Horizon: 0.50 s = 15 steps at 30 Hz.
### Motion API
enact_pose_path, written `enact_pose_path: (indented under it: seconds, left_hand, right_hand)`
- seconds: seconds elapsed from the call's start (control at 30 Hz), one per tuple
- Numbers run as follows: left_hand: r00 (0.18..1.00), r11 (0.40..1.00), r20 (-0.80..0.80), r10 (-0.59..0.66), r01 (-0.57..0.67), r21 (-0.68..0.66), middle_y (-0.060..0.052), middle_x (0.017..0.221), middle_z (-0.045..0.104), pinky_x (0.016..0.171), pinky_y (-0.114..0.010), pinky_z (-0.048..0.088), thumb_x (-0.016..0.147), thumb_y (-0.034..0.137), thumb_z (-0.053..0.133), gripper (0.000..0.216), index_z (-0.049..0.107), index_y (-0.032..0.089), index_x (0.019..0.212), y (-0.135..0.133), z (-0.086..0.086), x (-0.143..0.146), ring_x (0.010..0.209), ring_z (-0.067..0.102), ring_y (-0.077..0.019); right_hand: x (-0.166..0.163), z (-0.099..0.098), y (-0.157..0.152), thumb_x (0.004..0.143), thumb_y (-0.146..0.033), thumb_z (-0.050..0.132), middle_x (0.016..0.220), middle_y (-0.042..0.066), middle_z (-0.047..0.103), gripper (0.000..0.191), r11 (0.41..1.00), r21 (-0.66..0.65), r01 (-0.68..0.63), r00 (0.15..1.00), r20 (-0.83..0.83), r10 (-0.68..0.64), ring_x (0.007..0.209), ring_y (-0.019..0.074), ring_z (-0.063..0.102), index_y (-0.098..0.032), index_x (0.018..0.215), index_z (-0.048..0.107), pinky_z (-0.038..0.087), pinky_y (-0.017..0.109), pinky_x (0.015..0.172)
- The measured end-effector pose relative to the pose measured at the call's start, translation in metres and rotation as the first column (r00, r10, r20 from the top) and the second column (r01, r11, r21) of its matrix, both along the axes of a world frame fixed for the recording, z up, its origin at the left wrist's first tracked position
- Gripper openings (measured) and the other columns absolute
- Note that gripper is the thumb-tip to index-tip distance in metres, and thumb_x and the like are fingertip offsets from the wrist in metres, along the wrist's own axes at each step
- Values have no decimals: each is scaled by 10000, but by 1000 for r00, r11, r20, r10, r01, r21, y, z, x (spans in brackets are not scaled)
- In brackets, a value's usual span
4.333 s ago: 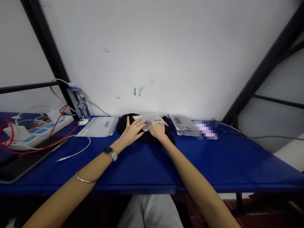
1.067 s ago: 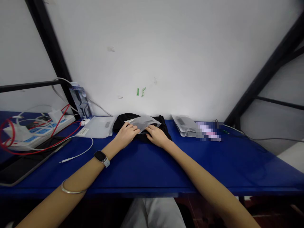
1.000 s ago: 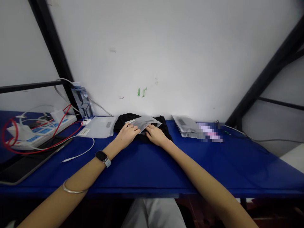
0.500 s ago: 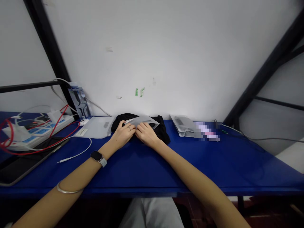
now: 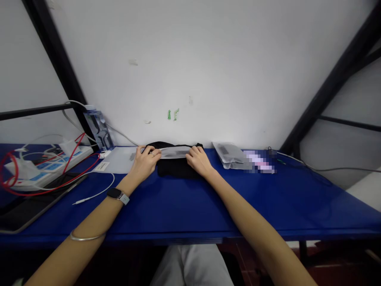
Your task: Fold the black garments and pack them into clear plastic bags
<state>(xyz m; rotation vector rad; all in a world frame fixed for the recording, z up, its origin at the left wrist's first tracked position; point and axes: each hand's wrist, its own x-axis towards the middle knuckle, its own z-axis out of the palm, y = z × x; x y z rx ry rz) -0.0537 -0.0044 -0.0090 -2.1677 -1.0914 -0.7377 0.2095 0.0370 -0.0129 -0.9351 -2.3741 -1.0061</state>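
Note:
A black folded cloth (image 5: 174,169) lies on the blue table (image 5: 190,206) near the wall. Across its top stretches a clear plastic bag (image 5: 175,152), held flat between both hands. My left hand (image 5: 143,162) pinches the bag's left end, and on that wrist sit a watch and a thin bangle. My right hand (image 5: 199,160) grips the bag's right end, its fingers curled over the cloth.
A flat white pouch (image 5: 117,160) lies just left of the cloth and a grey packet (image 5: 230,155) to its right. At far left are a power strip (image 5: 44,167) with red and white cables, a dark tablet (image 5: 26,204) and a blue packaged item (image 5: 98,129) leaning on the wall.
My hands have moved apart along the bag, pulling it out flat and wide over the cloth. Earlier they were close together at its middle.

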Motion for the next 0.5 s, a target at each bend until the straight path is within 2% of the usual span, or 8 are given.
enact_pose_path:
  seconds: [0.13, 0.23, 0.37, 0.5]
  left_hand:
    - [992, 994, 71, 105, -103, -37, -50, 1100, 694, 936, -542, 298, 901, 159, 473, 184, 645, 224, 895, 3, 2, -9, 1050, 533, -286]
    - [984, 985, 81, 160, -154, -75, -59, 1098, 690, 936, -544, 297, 903, 165, 457, 191, 639, 223, 916, 4, 4, -14, 1077, 519, -295]
    - [967, 970, 130, 219, -201, -139, -73, 1178, 658, 954, -547, 298, 882, 171, 479, 191, 639, 227, 972, 5, 4, -14, 1137, 502, -301]
    - [982, 966, 123, 140, -108, -234, -53, 1343, 575, 1007, -536, 285, 865, 239, 545, 294, 608, 259, 1151, 8, -1, -5, 1237, 475, -296]
  right_hand:
    - [25, 2, 0, 899, -159, 493, 837, 98, 585, 162, 995, -48, 90, 994, -54, -93, 873, 240, 438, -167, 820, 634, 324, 354, 750]
    - [29, 1, -1, 884, -158, 488, 875, 103, 589, 141, 993, -93, 72, 994, -75, -79, 886, 245, 449, -168, 847, 624, 337, 353, 754]
    - [18, 1, -8, 838, -146, 499, 978, 115, 590, 106, 979, -200, -48, 983, -182, 11, 913, 235, 479, -161, 891, 589, 382, 339, 780]
    - [-1, 6, -23, 845, -171, 475, 981, 124, 597, 93, 939, -276, -205, 955, -265, 131, 917, 230, 506, -160, 888, 557, 423, 345, 809]
